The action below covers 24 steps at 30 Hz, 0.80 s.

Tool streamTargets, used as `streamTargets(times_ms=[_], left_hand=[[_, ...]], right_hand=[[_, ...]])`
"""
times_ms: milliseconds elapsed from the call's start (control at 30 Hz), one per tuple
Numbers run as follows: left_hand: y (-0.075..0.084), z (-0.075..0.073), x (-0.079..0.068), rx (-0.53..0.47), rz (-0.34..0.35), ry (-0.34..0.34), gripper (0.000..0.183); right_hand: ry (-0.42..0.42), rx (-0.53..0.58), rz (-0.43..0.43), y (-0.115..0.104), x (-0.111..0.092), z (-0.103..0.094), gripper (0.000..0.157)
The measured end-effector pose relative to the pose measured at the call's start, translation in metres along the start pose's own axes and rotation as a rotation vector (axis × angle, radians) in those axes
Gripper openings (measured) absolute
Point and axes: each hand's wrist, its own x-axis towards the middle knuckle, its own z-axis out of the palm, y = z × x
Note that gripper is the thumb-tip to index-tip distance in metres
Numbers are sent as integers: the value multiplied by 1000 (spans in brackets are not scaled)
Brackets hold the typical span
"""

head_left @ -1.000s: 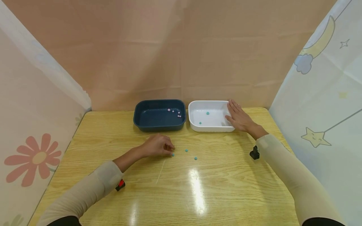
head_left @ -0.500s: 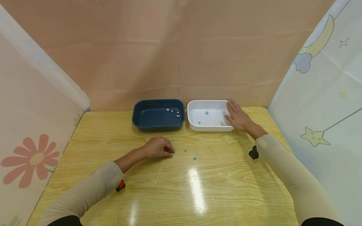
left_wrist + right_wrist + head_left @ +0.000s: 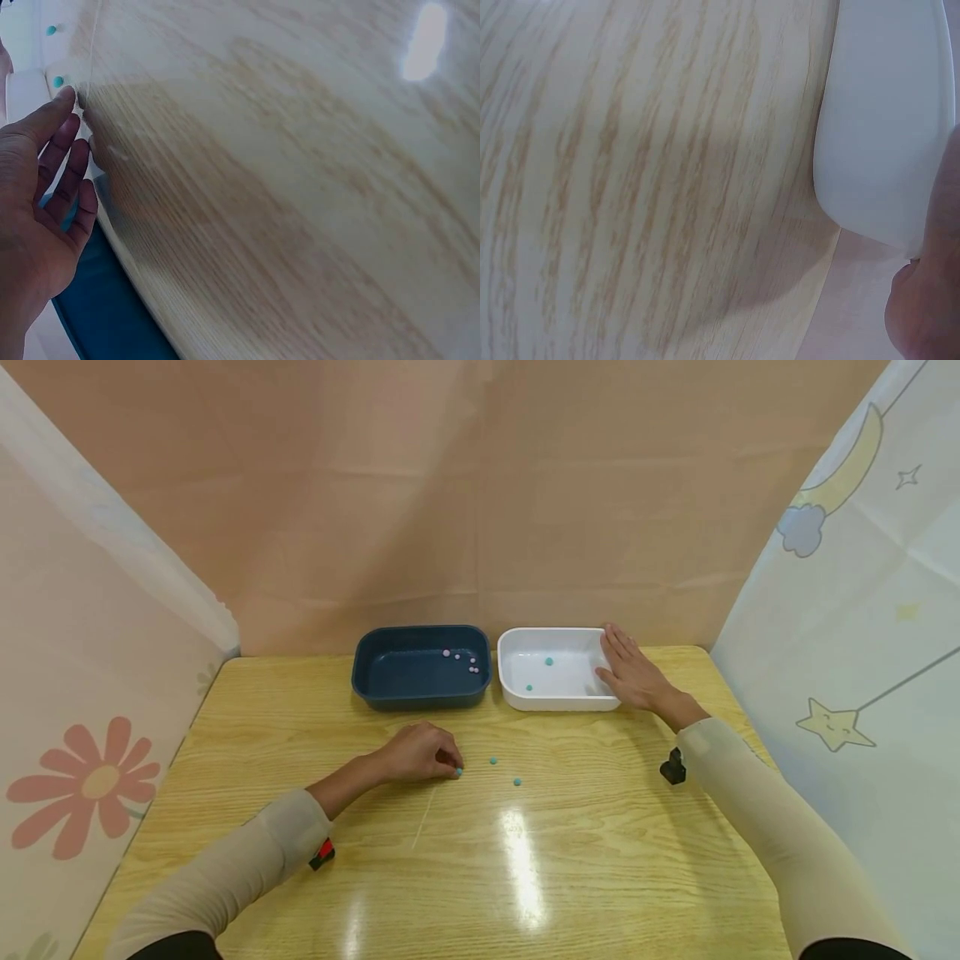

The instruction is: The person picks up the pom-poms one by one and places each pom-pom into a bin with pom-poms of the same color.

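Note:
On the wooden table, my left hand [image 3: 420,752] pinches a small teal ball [image 3: 459,772] between thumb and fingertips; in the left wrist view the hand [image 3: 41,202] hides it. Two more teal balls, one nearer [image 3: 492,761] and one farther right [image 3: 517,782], lie just right of those fingers. My right hand [image 3: 636,675] rests with straight fingers on the right end of the white tray [image 3: 562,702]. Inside that tray sit two teal balls [image 3: 549,662]. The right wrist view catches only part of the hand [image 3: 926,300] against the tray's outer wall [image 3: 889,127].
Left of the white tray stands a dark blue tray [image 3: 420,702] with several small pink balls [image 3: 446,653] in its right half. Both trays are near the table's back edge. A tan backdrop [image 3: 480,527] rises behind, and patterned sheets flank the table [image 3: 600,860].
The left thumb and fingers have closed on the teal ball, which was between or just beside the fingertips a second ago. The right hand and both trays stay put.

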Motion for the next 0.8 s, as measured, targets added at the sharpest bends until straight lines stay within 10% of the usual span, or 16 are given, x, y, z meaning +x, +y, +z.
streamTargets(times_ms=[800], left_hand=[[16,-19,20,46,76,110,10]], right_hand=[[-12,21,-3,2,0,1,71]])
